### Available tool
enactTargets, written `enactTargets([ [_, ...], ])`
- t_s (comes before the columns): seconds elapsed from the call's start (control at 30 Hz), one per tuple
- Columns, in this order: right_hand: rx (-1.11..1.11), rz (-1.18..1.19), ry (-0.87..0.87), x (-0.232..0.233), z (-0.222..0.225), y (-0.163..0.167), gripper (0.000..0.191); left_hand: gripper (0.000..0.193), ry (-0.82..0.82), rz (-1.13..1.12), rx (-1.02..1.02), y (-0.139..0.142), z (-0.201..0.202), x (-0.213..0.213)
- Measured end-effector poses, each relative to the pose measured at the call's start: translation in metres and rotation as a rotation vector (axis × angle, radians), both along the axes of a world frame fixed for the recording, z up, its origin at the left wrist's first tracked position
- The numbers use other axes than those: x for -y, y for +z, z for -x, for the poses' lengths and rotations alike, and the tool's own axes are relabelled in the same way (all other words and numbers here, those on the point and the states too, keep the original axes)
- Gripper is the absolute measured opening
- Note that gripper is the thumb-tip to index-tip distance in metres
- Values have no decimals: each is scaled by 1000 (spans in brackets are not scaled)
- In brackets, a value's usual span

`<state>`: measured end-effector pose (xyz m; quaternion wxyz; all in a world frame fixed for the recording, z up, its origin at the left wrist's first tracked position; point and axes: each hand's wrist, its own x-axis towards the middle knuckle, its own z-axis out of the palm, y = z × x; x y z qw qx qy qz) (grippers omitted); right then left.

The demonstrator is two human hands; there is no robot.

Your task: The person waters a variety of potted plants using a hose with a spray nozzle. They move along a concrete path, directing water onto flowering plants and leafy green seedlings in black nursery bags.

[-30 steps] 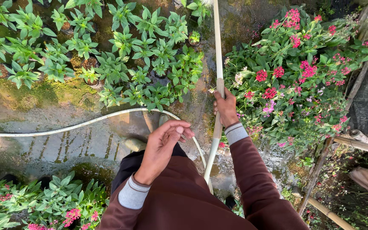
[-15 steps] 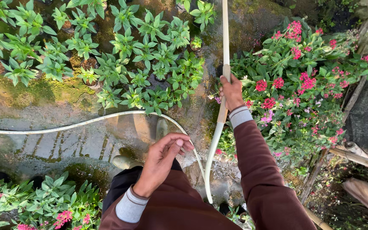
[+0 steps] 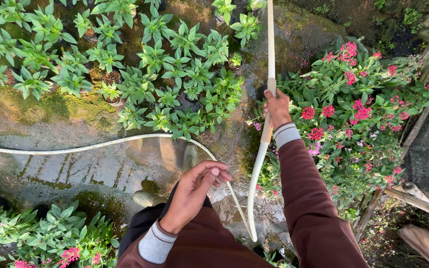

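Note:
My right hand is stretched forward and closed around a pale garden hose, holding its end up toward the top of the view. From that grip the hose drops in a loop near my legs, then trails left across the wet paved path. My left hand hovers in front of my body with fingers loosely curled, holding nothing, just left of the hose loop. Both arms wear dark maroon sleeves with grey cuffs. My boots stand on the wet paving.
Green potted seedlings fill the ground ahead and left. A bush with red and pink flowers is on the right. More pink flowering plants sit at the lower left. Wooden poles and a dark sheet lie at the right edge.
My right hand has pushed the hose end further forward and up. My left hand has dropped lower and nearer my body. The view has shifted slightly forward.

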<state>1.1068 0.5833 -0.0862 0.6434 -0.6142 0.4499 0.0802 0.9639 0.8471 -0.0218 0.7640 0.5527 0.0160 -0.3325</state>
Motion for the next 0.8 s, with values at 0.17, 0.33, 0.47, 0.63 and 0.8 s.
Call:
enactTargets([
  [0.17,7,-15,6,-2,-7,1,41,29,3,5,-4,-1,-6,1],
  [0.33,-22,-22,33,-8,-15,4,39,29,19,-1,-5,0,-12,-2],
  [0.47,-17,-33,69,-14,-23,4,37,30,25,-10,7,1,-15,-5],
  [0.63,-12,-35,130,-19,-29,2,34,29,27,-25,1,0,-17,-5],
  [0.8,9,-36,158,-24,-37,2,34,29,32,-23,-4,-1,-19,-4],
])
